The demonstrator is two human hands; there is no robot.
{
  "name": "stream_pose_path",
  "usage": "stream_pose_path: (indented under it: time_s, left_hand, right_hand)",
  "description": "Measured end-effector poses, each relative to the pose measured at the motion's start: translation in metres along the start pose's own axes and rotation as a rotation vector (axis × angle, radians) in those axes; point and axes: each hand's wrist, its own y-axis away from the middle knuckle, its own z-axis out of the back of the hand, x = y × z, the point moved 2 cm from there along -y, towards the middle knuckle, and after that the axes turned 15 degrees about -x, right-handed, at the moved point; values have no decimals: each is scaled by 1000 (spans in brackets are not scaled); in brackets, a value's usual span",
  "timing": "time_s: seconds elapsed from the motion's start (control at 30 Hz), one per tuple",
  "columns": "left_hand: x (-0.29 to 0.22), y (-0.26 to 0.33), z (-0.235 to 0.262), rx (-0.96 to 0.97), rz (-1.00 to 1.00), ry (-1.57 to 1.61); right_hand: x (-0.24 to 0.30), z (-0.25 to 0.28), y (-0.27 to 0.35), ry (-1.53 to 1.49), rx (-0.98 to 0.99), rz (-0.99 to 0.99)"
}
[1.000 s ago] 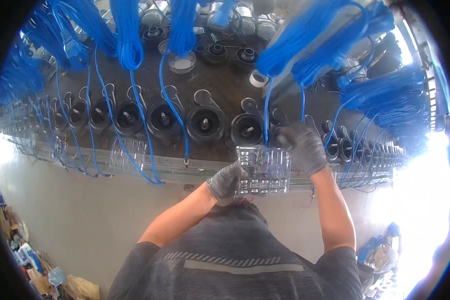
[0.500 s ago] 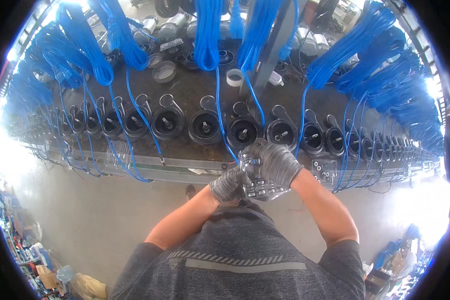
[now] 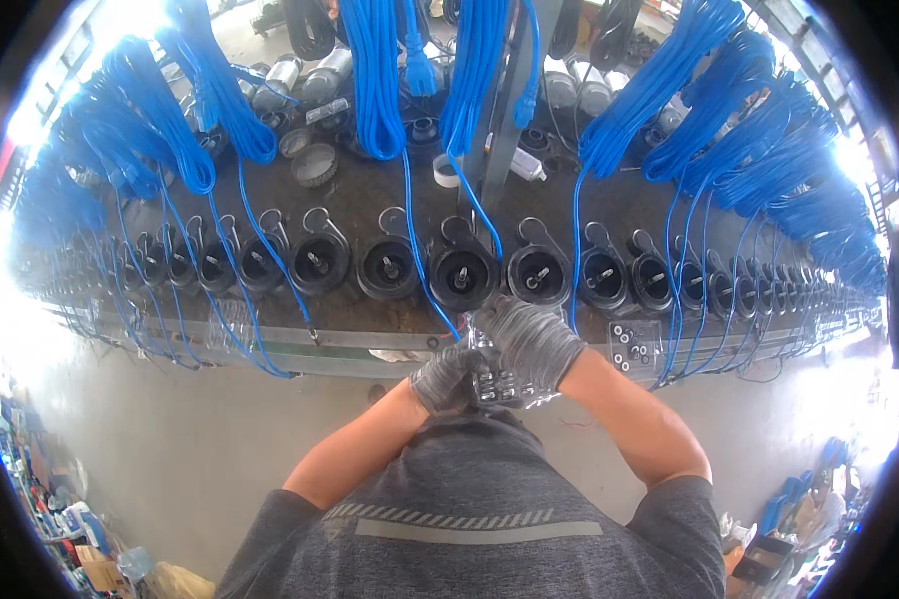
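Observation:
In front of my body, at the near edge of the workbench, I hold a clear plastic pack of small shiny metal parts (image 3: 509, 387). My left hand (image 3: 444, 378), in a grey glove, is closed on the pack's left side. Reaching over its upper part is my gloved right hand (image 3: 529, 339), fingers bent together at the far end. Whatever the right fingertips pinch is hidden. Just beyond them sits a round black housing (image 3: 463, 284) with a metal shaft in its middle. A blue cable (image 3: 417, 240) hangs down beside that housing toward my hands.
More black housings (image 3: 604, 279) with wire loops line the bench (image 3: 370, 180). Bundled blue cables (image 3: 375, 90) hang above it. A metal post (image 3: 496, 160), a white tape roll (image 3: 447, 170) and a white tube (image 3: 529, 166) are farther back. Another clear bag (image 3: 633, 344) of small rings lies right.
My view has shifted slightly, so the bench and cables appear farther left. Both hands stay at the pack; the right hand now covers more of its upper part.

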Motion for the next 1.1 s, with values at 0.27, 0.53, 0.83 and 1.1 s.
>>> stream_pose_path:
  time_s: [0.27,0.53,0.83,1.1]
  left_hand:
    - [-19,18,1,199,-69,12]
    - [-31,37,8,153,-139,11]
    - [-41,49,-2,188,-41,131]
    - [-45,49,2,220,-80,88]
  right_hand:
    - [-83,47,20,-632,-393,-799]
    - [-110,8,23,-924,-452,-1045]
    - [-120,-2,23,-914,-294,-1104]
    - [-108,11,7,-352,-120,-950]
